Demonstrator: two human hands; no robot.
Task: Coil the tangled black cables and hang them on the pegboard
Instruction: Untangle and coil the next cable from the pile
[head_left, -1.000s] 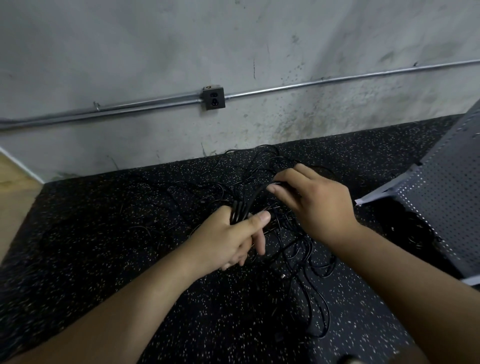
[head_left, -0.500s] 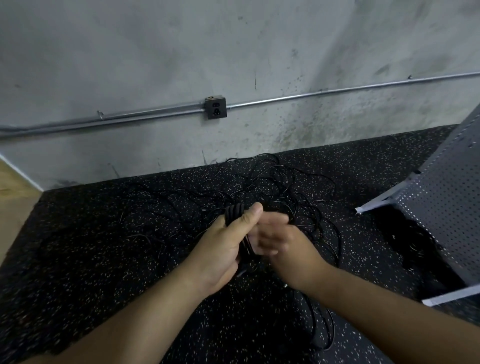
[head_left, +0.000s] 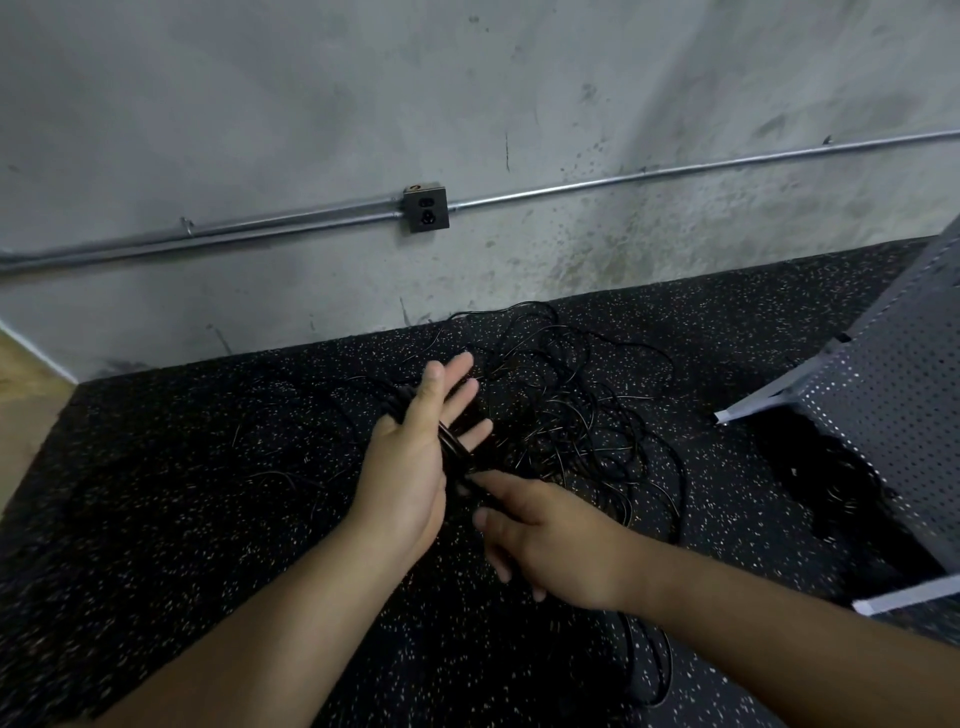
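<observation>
Head view, centre frame: left hand (head_left: 410, 467) flat, fingers straight and splayed, cable loops (head_left: 451, 441) across palm. Right hand (head_left: 550, 545) just below, fingers loose beside a strand; pinch unclear. Remaining black cables (head_left: 571, 415) tangled on mat (head_left: 208, 493). Likely light, limp, springy; best gripped at bundled loops.

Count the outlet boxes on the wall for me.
1. The outlet box sits mid-wall on the metal conduit, above the tangled cables. The pegboard at right may hide others.
</observation>
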